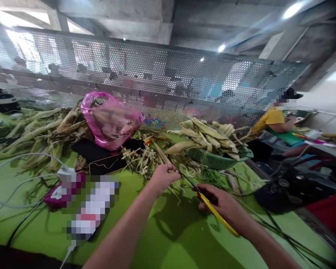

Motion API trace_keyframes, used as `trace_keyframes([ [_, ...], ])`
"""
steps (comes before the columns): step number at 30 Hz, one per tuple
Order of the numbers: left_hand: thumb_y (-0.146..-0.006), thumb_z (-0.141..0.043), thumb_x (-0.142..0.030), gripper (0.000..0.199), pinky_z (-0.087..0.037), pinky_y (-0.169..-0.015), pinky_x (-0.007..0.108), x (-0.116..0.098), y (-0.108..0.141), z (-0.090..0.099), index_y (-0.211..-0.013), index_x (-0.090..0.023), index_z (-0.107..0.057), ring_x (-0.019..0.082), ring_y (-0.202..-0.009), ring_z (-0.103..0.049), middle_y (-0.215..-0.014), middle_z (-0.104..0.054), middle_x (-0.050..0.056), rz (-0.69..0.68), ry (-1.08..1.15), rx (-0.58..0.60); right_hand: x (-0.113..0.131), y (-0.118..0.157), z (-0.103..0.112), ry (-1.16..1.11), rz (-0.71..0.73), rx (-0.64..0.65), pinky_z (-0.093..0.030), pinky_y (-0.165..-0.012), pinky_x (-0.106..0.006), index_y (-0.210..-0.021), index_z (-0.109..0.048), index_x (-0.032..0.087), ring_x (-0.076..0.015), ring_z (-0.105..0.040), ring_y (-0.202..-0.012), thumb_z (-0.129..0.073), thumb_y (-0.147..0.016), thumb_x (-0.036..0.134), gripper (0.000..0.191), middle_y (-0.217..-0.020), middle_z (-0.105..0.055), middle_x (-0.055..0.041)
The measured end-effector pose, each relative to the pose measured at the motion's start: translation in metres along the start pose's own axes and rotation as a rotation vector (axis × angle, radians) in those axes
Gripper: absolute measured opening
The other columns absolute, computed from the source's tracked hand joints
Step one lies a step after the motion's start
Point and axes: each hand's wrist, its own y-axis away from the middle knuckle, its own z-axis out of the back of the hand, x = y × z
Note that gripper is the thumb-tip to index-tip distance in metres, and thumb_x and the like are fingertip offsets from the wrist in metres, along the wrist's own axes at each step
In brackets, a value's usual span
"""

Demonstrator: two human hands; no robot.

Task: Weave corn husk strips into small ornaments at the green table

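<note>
My left hand (165, 177) is closed in a pinch over the middle of the green table (182, 235). Thin pale strips of dried corn husk (159, 151) run to its fingers and stick out below them. In my right hand (224, 207) is a pair of scissors (211, 209) with a yellow handle and slim dark blades. The blade tips point up and left, close to my left fingertips; whether they touch the strip I cannot tell. A heap of cut husk pieces (141, 160) lies just beyond my left hand.
A green basket (222, 160) holds dried corn husks (204, 136). A pink plastic bag (112, 123) stands behind a dark phone (108, 164). At left lie a purple power strip (54, 196), cables and a pixelated device (96, 207). A person in yellow (273, 117) sits at right.
</note>
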Motion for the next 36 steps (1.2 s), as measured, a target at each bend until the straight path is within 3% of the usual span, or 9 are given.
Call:
trace_keyframes([
  [6, -0.064, -0.063, -0.022, 0.009, -0.033, -0.060, 0.023, -0.003, 0.002, 0.001, -0.067, -0.014, -0.062, 0.010, -0.057, -0.044, -0.058, -0.052, -0.002, -0.013, 0.029, -0.004, -0.009, -0.002, -0.003, -0.060, -0.012, -0.047, -0.053, -0.078, -0.038, -0.104, -0.068, 0.020, -0.0295, -0.066, -0.090, -0.069, -0.070, 0.043, 0.041, -0.096, -0.072, -0.0070],
  [11, -0.064, -0.063, -0.021, 0.010, -0.033, -0.059, 0.023, -0.004, 0.002, 0.002, -0.069, -0.013, -0.062, 0.010, -0.058, -0.045, -0.060, -0.053, -0.002, 0.010, 0.022, -0.002, -0.009, -0.006, 0.001, -0.109, -0.030, -0.118, -0.054, -0.071, -0.036, -0.098, -0.068, 0.019, -0.0274, -0.067, -0.080, -0.070, -0.066, 0.049, 0.044, -0.092, -0.072, -0.0079],
  [17, -0.071, -0.062, -0.031, 0.018, -0.029, -0.055, 0.022, -0.006, 0.004, 0.002, -0.078, -0.015, -0.059, 0.008, -0.054, -0.037, -0.060, -0.045, -0.005, 0.009, 0.156, -0.035, -0.011, -0.008, 0.009, -0.041, 0.004, -0.124, -0.051, -0.073, -0.035, -0.100, -0.063, 0.020, -0.0263, -0.064, -0.084, -0.069, -0.069, 0.048, 0.043, -0.085, -0.068, -0.0051],
  [20, -0.075, -0.058, -0.034, 0.019, -0.033, -0.058, 0.021, -0.008, 0.006, 0.000, -0.081, -0.016, -0.055, 0.008, -0.057, -0.041, -0.066, -0.047, -0.003, 0.023, 0.314, -0.009, 0.000, -0.010, 0.005, -0.192, -0.042, -0.217, -0.051, -0.063, -0.031, -0.103, -0.064, 0.019, -0.0241, -0.063, -0.077, -0.073, -0.065, 0.047, 0.049, -0.081, -0.066, -0.0044],
  [23, -0.077, -0.055, -0.029, 0.014, -0.039, -0.063, 0.022, -0.009, 0.006, -0.005, -0.081, -0.016, -0.053, 0.010, -0.063, -0.046, -0.072, -0.050, -0.001, 0.064, 0.402, 0.027, 0.014, -0.020, -0.004, -0.448, -0.092, -0.330, -0.044, -0.048, -0.025, -0.106, -0.062, 0.020, -0.0161, -0.057, -0.057, -0.076, -0.062, 0.046, 0.053, -0.071, -0.063, -0.0006],
  [26, -0.076, -0.055, -0.024, 0.010, -0.041, -0.065, 0.023, -0.010, 0.007, -0.008, -0.083, -0.016, -0.054, 0.010, -0.064, -0.049, -0.073, -0.052, 0.000, 0.097, 0.393, 0.025, 0.025, -0.035, -0.014, -0.616, -0.051, -0.401, -0.043, -0.049, -0.024, -0.106, -0.060, 0.021, -0.0132, -0.057, -0.057, -0.081, -0.058, 0.040, 0.055, -0.078, -0.065, -0.0006],
  [31, -0.074, -0.056, -0.021, 0.011, -0.041, -0.065, 0.023, -0.011, 0.008, -0.010, -0.083, -0.014, -0.056, 0.009, -0.062, -0.051, -0.072, -0.054, 0.000, 0.100, 0.395, 0.048, 0.035, -0.056, -0.022, -0.679, 0.057, -0.426, -0.048, -0.067, -0.028, -0.105, -0.058, 0.021, -0.0175, -0.062, -0.076, -0.081, -0.057, 0.036, 0.056, -0.081, -0.066, -0.0010],
  [36, -0.072, -0.058, -0.016, 0.013, -0.040, -0.066, 0.022, -0.006, 0.007, -0.010, -0.085, -0.013, -0.059, 0.010, -0.066, -0.053, -0.073, -0.057, 0.001, 0.094, 0.360, 0.090, 0.031, -0.056, -0.021, -0.649, 0.041, -0.449, -0.041, -0.050, -0.023, -0.100, -0.061, 0.020, -0.0120, -0.053, -0.058, -0.080, -0.059, 0.034, 0.048, -0.075, -0.061, 0.0010],
])
